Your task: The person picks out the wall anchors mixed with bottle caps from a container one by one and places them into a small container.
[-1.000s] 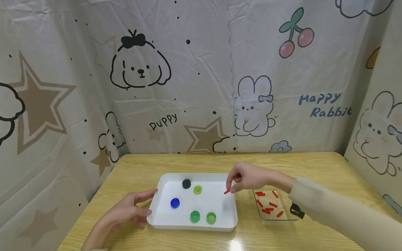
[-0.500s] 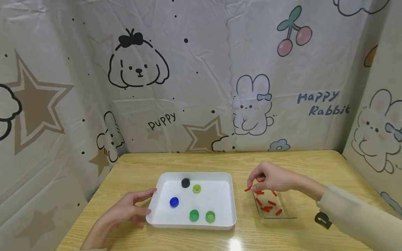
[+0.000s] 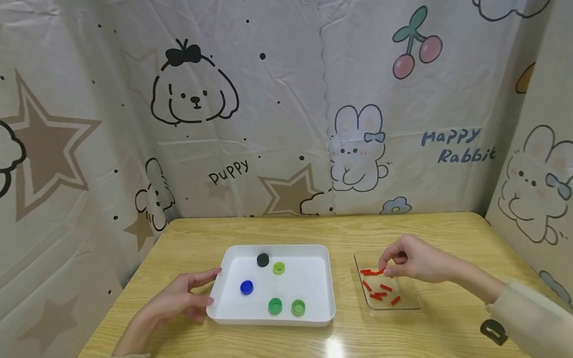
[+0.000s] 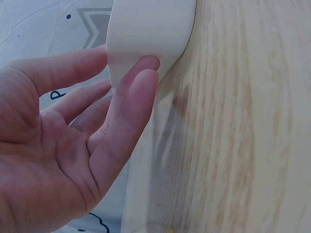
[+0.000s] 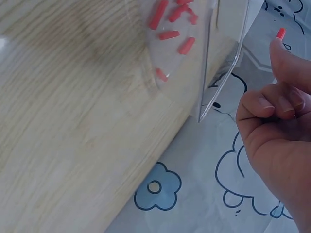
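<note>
My left hand (image 3: 174, 298) rests its fingertips against the left end of a white tray (image 3: 268, 322); in the left wrist view the fingers of that hand (image 4: 82, 126) are fairly straight against the tray wall (image 4: 146, 29). Inside the tray lie a black bottle cap (image 3: 262, 260), a blue cap (image 3: 246, 287), a yellow-green cap (image 3: 279, 268) and two green caps, one darker (image 3: 275, 306) and one lighter (image 3: 298, 308). My right hand (image 3: 416, 258) pinches a short red stick (image 5: 281, 34) above a clear shallow box (image 3: 394, 309).
Several more red sticks (image 3: 386, 288) lie scattered in the clear box, right of the white tray. Both containers stand on a wooden table (image 3: 259, 231). A printed cloth (image 3: 286, 99) hangs behind and at the sides.
With the red stick pinched in its fingers, my right hand has moved right, from over the white tray's right end to over the clear box. My left hand stays at the tray.
</note>
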The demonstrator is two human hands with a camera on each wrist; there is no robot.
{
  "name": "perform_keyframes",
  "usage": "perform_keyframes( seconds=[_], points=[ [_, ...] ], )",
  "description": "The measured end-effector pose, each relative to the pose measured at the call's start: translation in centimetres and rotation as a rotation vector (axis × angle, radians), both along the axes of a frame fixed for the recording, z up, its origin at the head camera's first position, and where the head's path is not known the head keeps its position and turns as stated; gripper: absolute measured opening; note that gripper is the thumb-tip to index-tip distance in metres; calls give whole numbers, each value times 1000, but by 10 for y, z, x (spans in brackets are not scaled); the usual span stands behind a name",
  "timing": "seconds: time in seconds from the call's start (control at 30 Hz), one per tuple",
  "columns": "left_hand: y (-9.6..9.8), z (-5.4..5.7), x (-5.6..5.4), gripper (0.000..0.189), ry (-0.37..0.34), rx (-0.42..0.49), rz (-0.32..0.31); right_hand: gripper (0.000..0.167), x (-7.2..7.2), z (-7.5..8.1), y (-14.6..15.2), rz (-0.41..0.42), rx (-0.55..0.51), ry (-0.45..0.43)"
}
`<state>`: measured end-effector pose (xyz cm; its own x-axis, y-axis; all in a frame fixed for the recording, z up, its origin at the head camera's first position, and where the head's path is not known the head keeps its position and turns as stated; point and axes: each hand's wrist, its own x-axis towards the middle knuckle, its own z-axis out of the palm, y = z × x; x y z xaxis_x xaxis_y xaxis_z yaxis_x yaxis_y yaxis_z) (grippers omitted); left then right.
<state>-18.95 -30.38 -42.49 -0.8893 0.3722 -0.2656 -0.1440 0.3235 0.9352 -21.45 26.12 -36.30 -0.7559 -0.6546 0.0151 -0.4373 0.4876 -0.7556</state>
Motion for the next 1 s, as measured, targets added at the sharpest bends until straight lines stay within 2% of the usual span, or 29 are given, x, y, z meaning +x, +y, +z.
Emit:
perform_keyframes(
  seconds=[0.6,0.73,0.87,1.0],
  points=[
    [-2,6,4,80,4,-20,-5,4,4,-20,-3,-89,57,40],
    [-2,8,5,77,10,-25,-19,4,5,-24,-6,-111,80,76],
    [-1,11,6,71,23,-66,-17,6,5,-29,-9,-121,87,96],
    [1,15,7,66,46,-130,13,8,5,-31,-10,-130,90,109]
  ],
)
